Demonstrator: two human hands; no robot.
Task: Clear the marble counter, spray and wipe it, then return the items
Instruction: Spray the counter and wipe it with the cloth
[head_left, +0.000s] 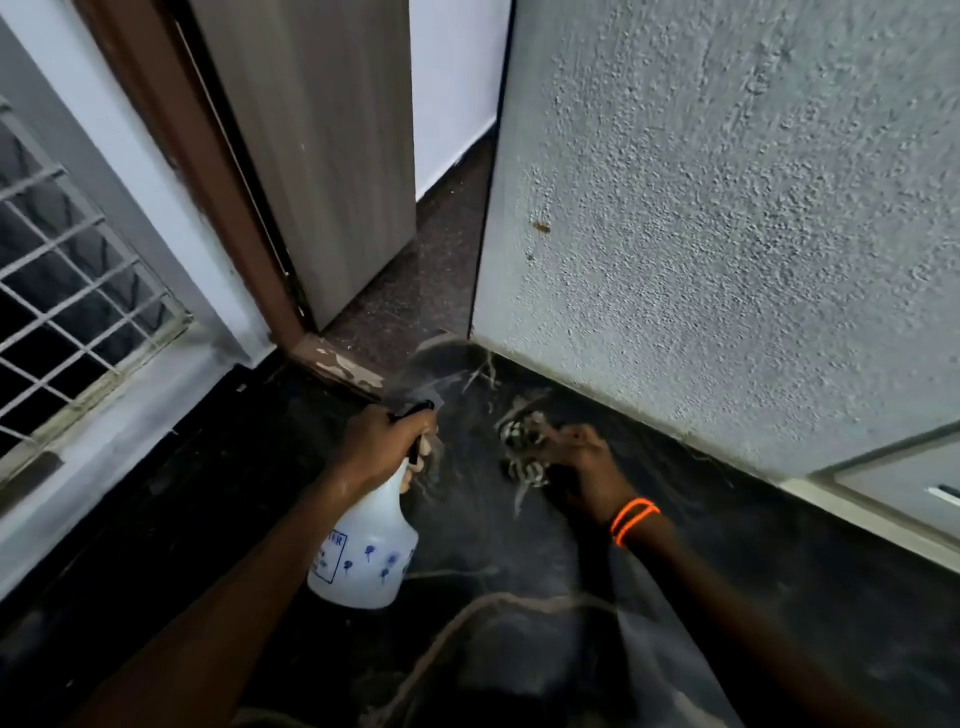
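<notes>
My left hand (382, 441) grips the black trigger head of a white spray bottle (366, 545) with blue flower prints, held upright over the dark marble counter (519, 561). A faint mist hangs ahead of its nozzle toward the corner. My right hand (582, 460), with orange bands on the wrist, presses a striped cloth (522, 447) onto the counter just right of the bottle. The cloth is blurred and partly hidden under my fingers.
A rough grey wall (727, 234) borders the counter on the right. A brown door frame (208, 197) and a grey door panel (322, 156) stand ahead, with a narrow gap between. A barred window (67, 291) lies to the left.
</notes>
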